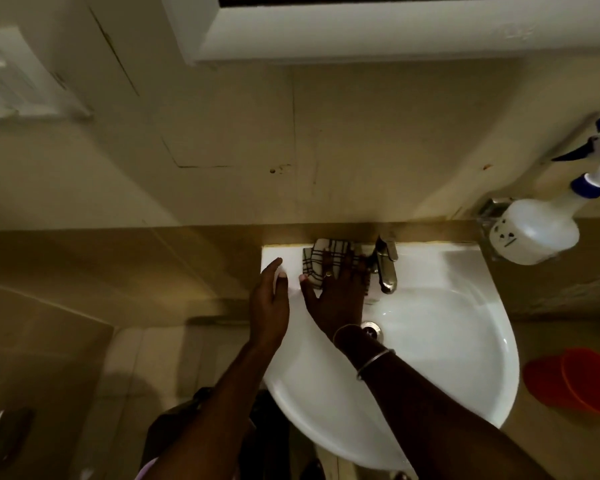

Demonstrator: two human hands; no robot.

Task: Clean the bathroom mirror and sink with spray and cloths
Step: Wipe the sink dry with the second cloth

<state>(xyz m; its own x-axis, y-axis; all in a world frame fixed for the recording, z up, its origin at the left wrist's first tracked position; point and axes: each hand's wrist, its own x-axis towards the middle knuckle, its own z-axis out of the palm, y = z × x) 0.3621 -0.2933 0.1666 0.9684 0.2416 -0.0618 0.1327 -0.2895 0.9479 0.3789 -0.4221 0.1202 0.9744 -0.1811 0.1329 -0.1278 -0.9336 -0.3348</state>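
left hand (269, 296) lying flat on sink (471, 358) rim, fingers straight, together | right hand (338, 292) pressing cloth (317, 256) onto back ledge — fingers spread, just beside tap (386, 270) | spray (534, 233) sitting in wall rack, right of sink

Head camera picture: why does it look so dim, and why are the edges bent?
Head view: weak yellowish light keeps the room murky, and only the white sink gleams softly; the wide lens bends straight lines on the wall; the bottle at the right edge looks blurred.
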